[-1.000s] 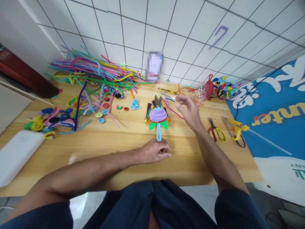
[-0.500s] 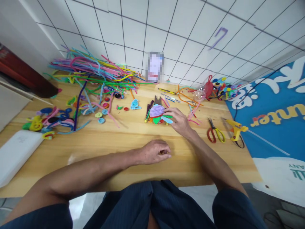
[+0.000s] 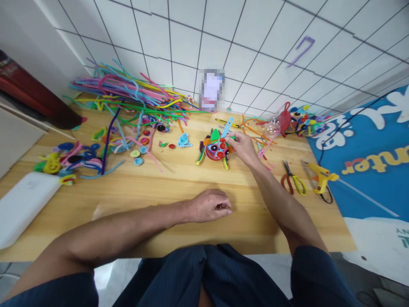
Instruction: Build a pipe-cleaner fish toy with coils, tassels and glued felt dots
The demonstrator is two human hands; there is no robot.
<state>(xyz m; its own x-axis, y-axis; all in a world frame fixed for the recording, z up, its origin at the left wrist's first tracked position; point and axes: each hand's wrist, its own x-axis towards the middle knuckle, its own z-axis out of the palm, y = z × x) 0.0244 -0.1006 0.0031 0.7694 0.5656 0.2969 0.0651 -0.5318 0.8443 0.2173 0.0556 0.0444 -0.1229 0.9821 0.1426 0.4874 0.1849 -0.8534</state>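
My right hand (image 3: pixel 243 147) pinches the upper right edge of a small pipe-cleaner figure (image 3: pixel 216 150) on the wooden table. The figure has a pink and red face with dark googly eyes, red pompoms, a green ear-like piece, a light blue loop sticking up, and yellow-tipped legs. Its face side is toward me. My left hand (image 3: pixel 209 206) rests on the table near the front edge, loosely curled and apart from the figure; nothing shows in its fingers.
A heap of pipe cleaners (image 3: pixel 128 87) lies at the back left, with loose craft pieces (image 3: pixel 73 157) before it. Scissors (image 3: pixel 293 179) and a yellow glue gun (image 3: pixel 322 177) lie at the right. A white box-like object (image 3: pixel 28 204) sits at the left edge. A phone (image 3: pixel 211 90) leans on the tiled wall.
My right hand has turned the figure round: its purple side faced me before, its face does now. My left hand stays curled on the table. The view has shifted slightly.
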